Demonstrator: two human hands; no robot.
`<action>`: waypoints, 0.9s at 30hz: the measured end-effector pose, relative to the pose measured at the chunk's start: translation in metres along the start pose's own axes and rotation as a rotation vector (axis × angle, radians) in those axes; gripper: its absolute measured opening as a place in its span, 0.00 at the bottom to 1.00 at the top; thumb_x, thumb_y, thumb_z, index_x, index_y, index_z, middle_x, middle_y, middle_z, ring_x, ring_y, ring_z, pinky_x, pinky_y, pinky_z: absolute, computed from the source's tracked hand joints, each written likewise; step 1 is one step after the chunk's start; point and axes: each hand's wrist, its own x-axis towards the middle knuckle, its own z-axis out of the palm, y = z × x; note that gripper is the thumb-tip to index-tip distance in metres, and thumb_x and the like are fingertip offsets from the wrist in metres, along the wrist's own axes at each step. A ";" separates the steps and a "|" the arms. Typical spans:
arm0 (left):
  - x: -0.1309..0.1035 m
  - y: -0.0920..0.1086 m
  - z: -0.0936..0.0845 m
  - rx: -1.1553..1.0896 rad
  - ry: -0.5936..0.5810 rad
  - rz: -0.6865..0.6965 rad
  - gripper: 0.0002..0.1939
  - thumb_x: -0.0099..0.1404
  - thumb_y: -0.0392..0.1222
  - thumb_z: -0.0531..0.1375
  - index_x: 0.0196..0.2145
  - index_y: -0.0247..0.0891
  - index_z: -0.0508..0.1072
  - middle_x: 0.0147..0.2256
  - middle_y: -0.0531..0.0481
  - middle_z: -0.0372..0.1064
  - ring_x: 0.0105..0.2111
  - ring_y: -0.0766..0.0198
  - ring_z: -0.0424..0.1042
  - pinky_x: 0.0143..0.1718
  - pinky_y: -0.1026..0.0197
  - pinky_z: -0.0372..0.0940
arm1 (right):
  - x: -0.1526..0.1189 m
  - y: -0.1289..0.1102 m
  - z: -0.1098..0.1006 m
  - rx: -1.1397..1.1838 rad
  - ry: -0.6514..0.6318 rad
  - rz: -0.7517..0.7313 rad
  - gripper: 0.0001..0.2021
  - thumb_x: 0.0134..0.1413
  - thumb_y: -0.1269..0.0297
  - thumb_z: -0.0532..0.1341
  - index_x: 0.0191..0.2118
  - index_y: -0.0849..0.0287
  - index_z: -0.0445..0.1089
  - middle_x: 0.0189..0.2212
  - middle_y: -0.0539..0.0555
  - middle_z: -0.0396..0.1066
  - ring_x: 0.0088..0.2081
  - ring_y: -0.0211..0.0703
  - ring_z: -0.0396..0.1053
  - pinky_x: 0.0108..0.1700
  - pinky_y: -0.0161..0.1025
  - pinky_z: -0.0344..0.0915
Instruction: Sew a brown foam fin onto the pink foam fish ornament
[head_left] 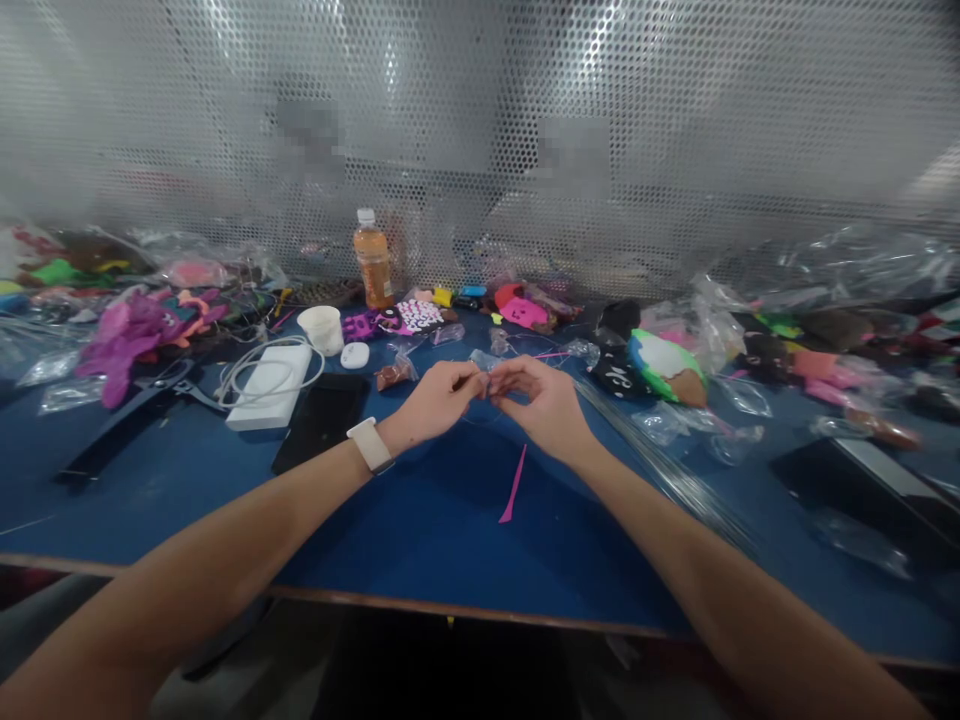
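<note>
My left hand, with a pale-strapped watch on its wrist, is closed in a pinch over the middle of the blue table. Facing it, my right hand pinches too, and the fingertips of both nearly meet. Something small is between them, too blurred to name; a faint thin line curves below. A scrap of clear plastic shows just behind the fingertips. On the table nearer to me lies a pink modelling tool. A bundle of thin wires runs beside my right forearm.
To the left are a black phone, a white box with a coiled cable, scissors and a white cup. A bottle stands before the perforated metal wall. Coloured clay pieces and clear bags line the back and right.
</note>
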 end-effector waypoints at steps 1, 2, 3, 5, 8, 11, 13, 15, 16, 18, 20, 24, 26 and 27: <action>0.000 0.000 0.001 -0.013 -0.006 -0.001 0.21 0.78 0.48 0.52 0.30 0.35 0.71 0.22 0.54 0.64 0.22 0.69 0.63 0.27 0.65 0.57 | 0.000 0.000 0.000 -0.029 0.008 -0.014 0.10 0.55 0.72 0.68 0.43 0.56 0.74 0.35 0.53 0.77 0.37 0.46 0.78 0.44 0.47 0.76; -0.001 -0.001 0.002 -0.030 -0.015 -0.006 0.21 0.78 0.49 0.52 0.30 0.36 0.70 0.22 0.54 0.64 0.22 0.69 0.63 0.27 0.65 0.57 | 0.000 0.001 0.000 -0.071 0.018 -0.029 0.10 0.56 0.72 0.68 0.44 0.55 0.74 0.35 0.52 0.77 0.37 0.46 0.77 0.44 0.46 0.76; -0.001 -0.001 0.003 -0.047 -0.027 -0.010 0.21 0.78 0.50 0.52 0.30 0.36 0.70 0.22 0.54 0.64 0.22 0.69 0.63 0.27 0.65 0.57 | 0.000 0.001 -0.001 -0.127 0.030 -0.050 0.11 0.56 0.73 0.68 0.44 0.55 0.74 0.35 0.52 0.77 0.37 0.45 0.77 0.44 0.45 0.76; -0.001 -0.001 0.005 -0.067 -0.040 -0.010 0.22 0.78 0.51 0.52 0.29 0.36 0.68 0.22 0.54 0.64 0.22 0.69 0.63 0.27 0.64 0.57 | 0.000 0.001 -0.003 -0.264 0.053 -0.114 0.12 0.55 0.75 0.68 0.43 0.54 0.75 0.34 0.50 0.77 0.36 0.44 0.77 0.43 0.44 0.75; -0.002 0.002 0.005 -0.048 -0.037 0.020 0.21 0.78 0.50 0.51 0.30 0.36 0.69 0.23 0.54 0.64 0.23 0.68 0.63 0.28 0.64 0.58 | -0.001 0.001 -0.007 -0.433 0.080 -0.247 0.13 0.54 0.75 0.70 0.43 0.53 0.76 0.34 0.49 0.78 0.35 0.42 0.76 0.41 0.41 0.75; -0.004 0.008 0.005 -0.001 -0.024 0.077 0.20 0.79 0.47 0.51 0.30 0.36 0.69 0.24 0.54 0.64 0.25 0.68 0.63 0.29 0.63 0.57 | -0.001 0.000 -0.012 -0.485 0.086 -0.361 0.12 0.55 0.72 0.71 0.45 0.52 0.76 0.35 0.50 0.80 0.35 0.43 0.77 0.41 0.42 0.75; -0.006 0.012 0.005 0.050 -0.016 0.130 0.19 0.79 0.45 0.52 0.30 0.36 0.69 0.25 0.54 0.64 0.26 0.68 0.62 0.30 0.63 0.57 | 0.000 0.000 -0.017 -0.490 0.047 -0.420 0.09 0.58 0.70 0.70 0.44 0.51 0.77 0.35 0.50 0.80 0.36 0.45 0.77 0.41 0.44 0.75; -0.007 0.015 0.005 0.107 -0.009 0.183 0.18 0.78 0.44 0.52 0.30 0.36 0.69 0.26 0.53 0.65 0.27 0.67 0.62 0.30 0.63 0.56 | 0.001 -0.002 -0.022 -0.491 -0.022 -0.433 0.07 0.59 0.67 0.69 0.43 0.48 0.79 0.34 0.50 0.81 0.36 0.46 0.77 0.42 0.46 0.75; -0.008 0.015 0.006 0.127 -0.007 0.206 0.18 0.78 0.43 0.53 0.30 0.36 0.70 0.27 0.53 0.66 0.27 0.67 0.63 0.31 0.62 0.57 | 0.001 -0.002 -0.025 -0.492 -0.059 -0.421 0.07 0.59 0.66 0.70 0.43 0.47 0.80 0.35 0.50 0.81 0.37 0.48 0.77 0.43 0.48 0.75; -0.008 0.016 0.005 0.146 0.001 0.241 0.16 0.78 0.42 0.54 0.32 0.37 0.72 0.28 0.52 0.69 0.28 0.66 0.66 0.33 0.62 0.59 | 0.002 -0.004 -0.029 -0.488 -0.112 -0.368 0.11 0.58 0.63 0.71 0.46 0.45 0.80 0.36 0.50 0.82 0.39 0.50 0.77 0.46 0.51 0.75; -0.008 0.016 0.004 0.150 0.005 0.260 0.14 0.77 0.42 0.54 0.34 0.37 0.74 0.30 0.51 0.72 0.30 0.65 0.69 0.35 0.62 0.61 | 0.002 -0.006 -0.030 -0.462 -0.129 -0.322 0.15 0.56 0.61 0.73 0.49 0.44 0.79 0.37 0.50 0.82 0.41 0.52 0.77 0.49 0.53 0.74; -0.007 0.017 0.001 0.146 -0.028 0.269 0.16 0.78 0.41 0.54 0.32 0.37 0.73 0.30 0.52 0.71 0.29 0.67 0.66 0.34 0.63 0.60 | 0.000 -0.011 -0.026 -0.362 -0.045 -0.269 0.18 0.53 0.59 0.75 0.50 0.45 0.79 0.35 0.50 0.81 0.39 0.51 0.77 0.49 0.53 0.74; -0.006 0.018 0.000 0.141 -0.024 0.264 0.16 0.78 0.42 0.53 0.31 0.37 0.71 0.29 0.52 0.69 0.28 0.67 0.65 0.33 0.63 0.58 | -0.001 -0.012 -0.021 -0.268 0.003 -0.227 0.19 0.53 0.60 0.76 0.51 0.46 0.78 0.33 0.49 0.80 0.36 0.48 0.76 0.46 0.50 0.74; -0.006 0.018 0.000 0.139 -0.013 0.259 0.17 0.78 0.42 0.53 0.31 0.37 0.70 0.28 0.53 0.68 0.28 0.67 0.64 0.32 0.63 0.57 | -0.001 -0.012 -0.019 -0.206 0.020 -0.199 0.20 0.53 0.60 0.76 0.52 0.47 0.78 0.32 0.49 0.79 0.34 0.47 0.75 0.44 0.49 0.73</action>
